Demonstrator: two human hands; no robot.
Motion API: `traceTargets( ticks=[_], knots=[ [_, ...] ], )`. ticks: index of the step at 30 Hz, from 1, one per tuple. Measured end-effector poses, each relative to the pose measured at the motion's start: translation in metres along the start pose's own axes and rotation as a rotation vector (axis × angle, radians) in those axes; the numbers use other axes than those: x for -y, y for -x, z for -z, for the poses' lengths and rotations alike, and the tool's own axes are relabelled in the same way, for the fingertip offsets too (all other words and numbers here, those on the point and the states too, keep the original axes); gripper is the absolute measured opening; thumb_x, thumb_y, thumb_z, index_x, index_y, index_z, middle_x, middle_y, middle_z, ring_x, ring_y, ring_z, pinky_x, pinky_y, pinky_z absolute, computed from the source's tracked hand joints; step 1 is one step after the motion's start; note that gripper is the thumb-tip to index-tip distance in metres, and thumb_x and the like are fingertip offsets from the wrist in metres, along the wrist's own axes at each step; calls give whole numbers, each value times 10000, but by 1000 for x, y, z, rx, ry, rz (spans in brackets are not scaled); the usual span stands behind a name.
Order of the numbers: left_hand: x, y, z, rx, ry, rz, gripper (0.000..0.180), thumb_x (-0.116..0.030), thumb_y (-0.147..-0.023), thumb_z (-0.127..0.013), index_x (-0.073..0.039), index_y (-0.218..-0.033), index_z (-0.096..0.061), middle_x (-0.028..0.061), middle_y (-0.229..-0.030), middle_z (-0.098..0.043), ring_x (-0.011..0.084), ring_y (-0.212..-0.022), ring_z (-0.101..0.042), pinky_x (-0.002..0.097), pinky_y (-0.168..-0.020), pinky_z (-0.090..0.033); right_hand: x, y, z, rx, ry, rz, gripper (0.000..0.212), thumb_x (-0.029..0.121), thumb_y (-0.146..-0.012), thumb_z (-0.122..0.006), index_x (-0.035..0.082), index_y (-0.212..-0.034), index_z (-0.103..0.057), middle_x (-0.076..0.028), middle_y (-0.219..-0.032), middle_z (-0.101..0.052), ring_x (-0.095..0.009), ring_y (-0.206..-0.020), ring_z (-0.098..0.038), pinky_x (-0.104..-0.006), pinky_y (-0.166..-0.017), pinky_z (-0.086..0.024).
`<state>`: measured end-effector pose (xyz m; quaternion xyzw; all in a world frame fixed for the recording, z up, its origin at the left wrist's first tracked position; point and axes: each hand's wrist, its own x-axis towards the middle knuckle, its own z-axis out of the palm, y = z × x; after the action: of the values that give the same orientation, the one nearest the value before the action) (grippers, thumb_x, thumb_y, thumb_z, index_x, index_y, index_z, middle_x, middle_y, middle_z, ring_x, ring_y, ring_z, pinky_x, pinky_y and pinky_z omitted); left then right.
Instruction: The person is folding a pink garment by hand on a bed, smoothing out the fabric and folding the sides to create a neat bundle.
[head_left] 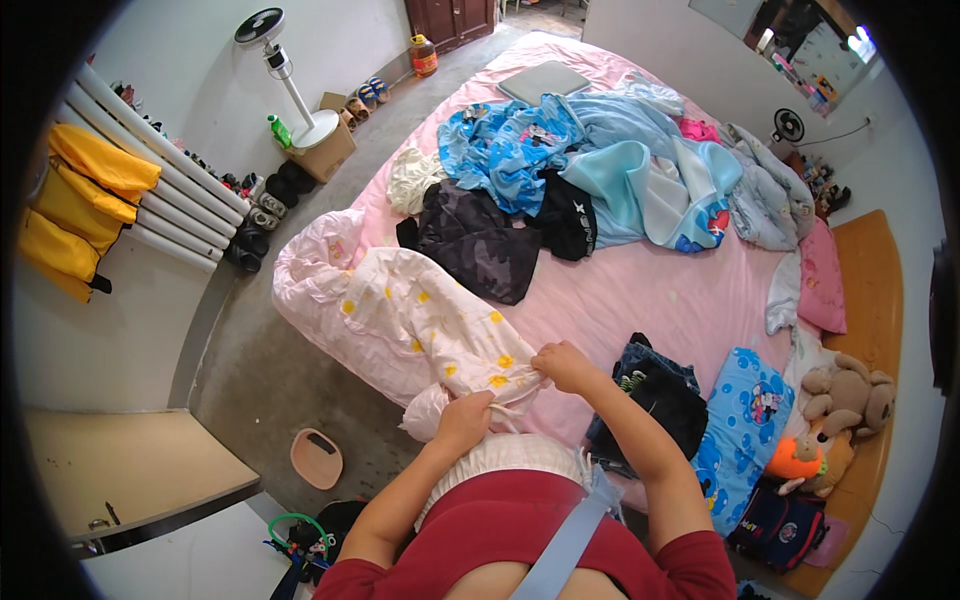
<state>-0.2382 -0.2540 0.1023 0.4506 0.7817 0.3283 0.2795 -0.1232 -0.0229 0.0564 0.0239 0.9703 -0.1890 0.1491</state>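
A white cloth with yellow prints [432, 318] lies stretched out across the near left corner of the bed, its near edge raised toward me. My left hand [465, 420] is closed on that edge at its left end. At the right end, my right hand [563, 367] pinches the same edge. Paler pink fabric [318, 262] bunches under and beyond the cloth's far end. A dark camouflage garment [485, 240] lies just past the cloth. To the right of my right forearm sits a pile of folded dark clothes [665, 410].
The bed has a pink sheet [640, 300]. Blue cartoon-print bedding [510, 150] is heaped farther back. A blue pillow [745, 425] and a plush toy [845, 395] rest near the wooden headboard [870, 300]. On the floor at left are a pink basin [316, 459] and a white fan [315, 128].
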Motion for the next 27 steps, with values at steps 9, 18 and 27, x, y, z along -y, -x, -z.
traceTargets(
  ticks=[9, 18, 27],
  knots=[
    [-6, -9, -1, 66, -45, 14, 147, -122, -824, -472, -45, -897, -574, 194, -861, -621, 396, -828, -600, 492, -725, -465, -8, 29, 1, -166, -346, -266, 144, 93, -766, -640, 48, -884, -571, -182, -849, -635, -387, -852, -613, -445, -720, -480],
    [-9, -16, 6, 42, -9, -7, 184, -115, -829, -466, -48, -960, -576, 206, -873, -622, 399, -837, -605, 495, -734, -467, -1, 27, 6, -447, -416, -398, 132, 91, -839, -544, 42, -957, -511, -244, -836, -615, -435, -808, -593, -458, -658, -459],
    [1, -21, 14, 4, 62, 42, 173, -112, -824, -472, -47, -942, -581, 237, -837, -626, 417, -814, -605, 503, -712, -467, -7, 33, -3, -459, -541, -599, 184, 194, -869, -556, 14, -858, -593, -233, -764, -628, -414, -765, -607, -441, -635, -471]
  ],
)
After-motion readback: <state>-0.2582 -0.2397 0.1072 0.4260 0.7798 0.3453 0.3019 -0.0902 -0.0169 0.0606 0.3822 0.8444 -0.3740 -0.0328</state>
